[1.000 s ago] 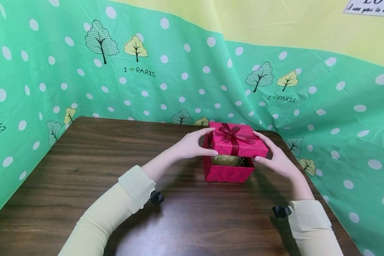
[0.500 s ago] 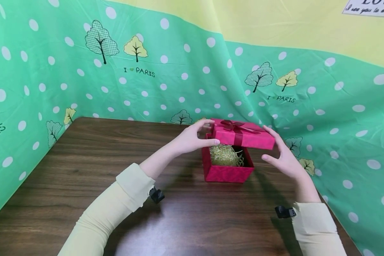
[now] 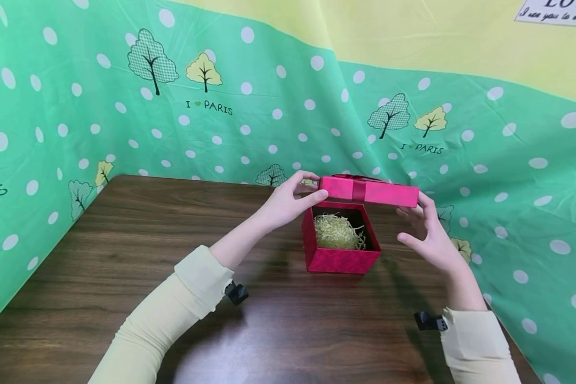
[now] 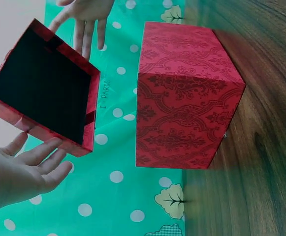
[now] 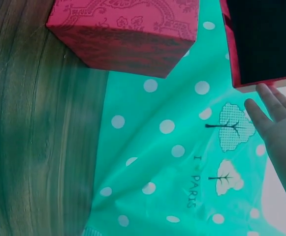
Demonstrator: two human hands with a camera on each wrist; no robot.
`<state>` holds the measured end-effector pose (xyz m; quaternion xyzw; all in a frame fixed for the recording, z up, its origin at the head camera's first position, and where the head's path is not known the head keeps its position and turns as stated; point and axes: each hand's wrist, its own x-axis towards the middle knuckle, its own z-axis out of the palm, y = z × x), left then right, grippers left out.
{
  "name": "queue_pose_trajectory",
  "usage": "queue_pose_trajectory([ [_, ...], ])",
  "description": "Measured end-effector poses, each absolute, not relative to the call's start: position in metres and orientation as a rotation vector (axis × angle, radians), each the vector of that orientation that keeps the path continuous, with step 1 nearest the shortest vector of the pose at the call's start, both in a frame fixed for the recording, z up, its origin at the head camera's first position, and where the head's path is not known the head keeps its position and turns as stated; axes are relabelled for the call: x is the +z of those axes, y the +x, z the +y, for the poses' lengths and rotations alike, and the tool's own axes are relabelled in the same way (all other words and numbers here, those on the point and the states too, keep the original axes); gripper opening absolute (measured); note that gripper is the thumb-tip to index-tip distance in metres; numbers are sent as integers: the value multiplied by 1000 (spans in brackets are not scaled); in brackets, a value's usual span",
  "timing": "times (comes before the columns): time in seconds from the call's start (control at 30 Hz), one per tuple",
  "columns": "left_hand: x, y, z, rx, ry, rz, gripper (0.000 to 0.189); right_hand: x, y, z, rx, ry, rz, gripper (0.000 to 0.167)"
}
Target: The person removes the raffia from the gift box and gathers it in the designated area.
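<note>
Head view, read from left to right: one table, wood-grained and dark brown, stands before one green-and-yellow polka-dot cloth bearing two complete "PARIS" prints. Two pale sleeves show; the first, your left sleeve, has one black device at its cuff. Your left hand pinches the left end of the lid, its thumb on the front side and its fingers at the back; the grip is narrow, holding that one item.

Next you have one red gift box, patterned, upright on the table and uncovered. One nest of shredded paper filler, pale yellow, lies inside it. One matching lid is held above and behind the box, its right end lower; one dark red ribbon crosses its front side. Your left wrist view confirms lid and box are apart and shows the lid's black interior.

Your right hand is spread wide: its fingers touch the lid's right end, while its thumb stands away from it. A second black device sits at your right sleeve. One printed sign is cut off at the upper right.
</note>
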<state>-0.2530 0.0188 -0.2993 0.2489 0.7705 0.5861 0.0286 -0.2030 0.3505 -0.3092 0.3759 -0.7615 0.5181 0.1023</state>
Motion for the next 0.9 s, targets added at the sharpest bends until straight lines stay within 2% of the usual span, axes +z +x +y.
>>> queue_pose_trajectory([
  [0.37,-294,-243,26,1833,831,2413,46,-306,-198,350,1586,1121,-2135,78],
  [0.7,-289,-230,36,1706,1029,2478,56,-297,-190,359,1597,949,-2074,67],
  [0.9,-288,-226,44,1664,1101,2486,71,-293,-187,367,1649,950,-2020,64],
])
